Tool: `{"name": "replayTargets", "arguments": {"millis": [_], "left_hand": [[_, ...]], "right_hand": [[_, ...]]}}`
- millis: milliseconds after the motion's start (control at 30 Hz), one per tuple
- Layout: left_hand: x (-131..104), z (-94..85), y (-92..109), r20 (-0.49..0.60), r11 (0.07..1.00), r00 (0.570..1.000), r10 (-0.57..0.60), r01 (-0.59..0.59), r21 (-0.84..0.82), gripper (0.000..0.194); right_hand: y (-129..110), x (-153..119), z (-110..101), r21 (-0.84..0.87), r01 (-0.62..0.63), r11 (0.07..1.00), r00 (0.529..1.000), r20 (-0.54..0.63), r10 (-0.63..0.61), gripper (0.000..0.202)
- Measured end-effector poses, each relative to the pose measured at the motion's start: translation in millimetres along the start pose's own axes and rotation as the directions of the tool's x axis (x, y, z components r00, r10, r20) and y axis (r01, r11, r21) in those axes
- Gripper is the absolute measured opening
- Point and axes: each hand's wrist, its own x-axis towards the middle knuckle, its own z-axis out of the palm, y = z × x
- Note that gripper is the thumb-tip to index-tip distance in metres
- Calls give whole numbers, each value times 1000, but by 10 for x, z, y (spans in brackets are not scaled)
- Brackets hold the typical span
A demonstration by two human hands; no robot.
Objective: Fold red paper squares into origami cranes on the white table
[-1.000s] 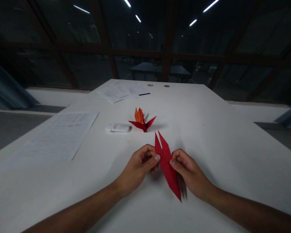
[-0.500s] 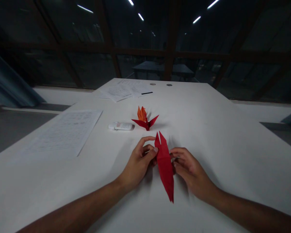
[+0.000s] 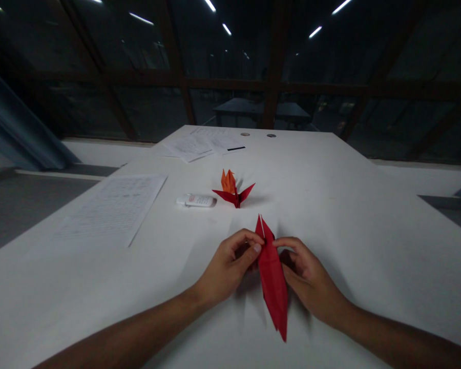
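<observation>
Now the split at the far end of the red folded paper (image 3: 272, 279) shows as a narrow slit, where half a second ago its two points stood more clearly apart. Its near end has changed too, showing two layered tips, one reaching a little past the other, and it lies lower in the view than before. The left hand's (image 3: 228, 264) index finger, which earlier stretched up beside the far points, is now bent, its tip close to the thumb on the paper's left side, just below the slit. The right hand's (image 3: 307, 279) index finger has come onto the upper right edge. Both forearms run in from the lower corners, wrists low, palms turned inward, with the paper between the hands, above the near part of the white table (image 3: 353, 220) and pointing away from the person with a slight lean. Thumb and index finger of the left hand pinch the paper; the right index tip touches it and the thumb rests by the right edge lower down, but whether that hand truly grips cannot be told. Beyond the hands, a red paper crane (image 3: 227, 197) stands in front of an orange folded paper piece (image 3: 228, 181), with a white printed object (image 3: 198, 201) just left of them, roughly as before.
</observation>
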Motion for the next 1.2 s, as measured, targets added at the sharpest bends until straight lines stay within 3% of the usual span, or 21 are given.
{"name": "replayTargets", "arguments": {"millis": [267,433,600,867,1000,1033,1200], "left_hand": [[-44,-42,-32,133,996,991,25,-13,-90,20],[-57,-57,-26,186,995,981,48,-31,-91,25],[-32,-37,-49,127,998,991,35,-42,50,23],[-14,6,-54,108,1000,994,29,-29,1,20],[-29,21,-57,76,997,995,62,-59,-45,62],[-37,22,-60,66,997,996,68,-66,-32,64],[-87,19,-86,43,975,993,114,-120,189,13]], "right_hand": [[-44,52,-6,-65,167,984,985,-23,-169,6],[-76,43,-3,-19,80,997,997,2,-80,10],[-48,59,-1,50,15,999,1000,-14,-14,15],[-40,89,-4,110,-1,994,998,-62,8,19],[-54,80,5,111,1,994,997,-72,7,21],[-52,76,6,109,3,994,997,-81,5,20],[-20,56,-13,14,37,999,994,-101,-35,19]]}}
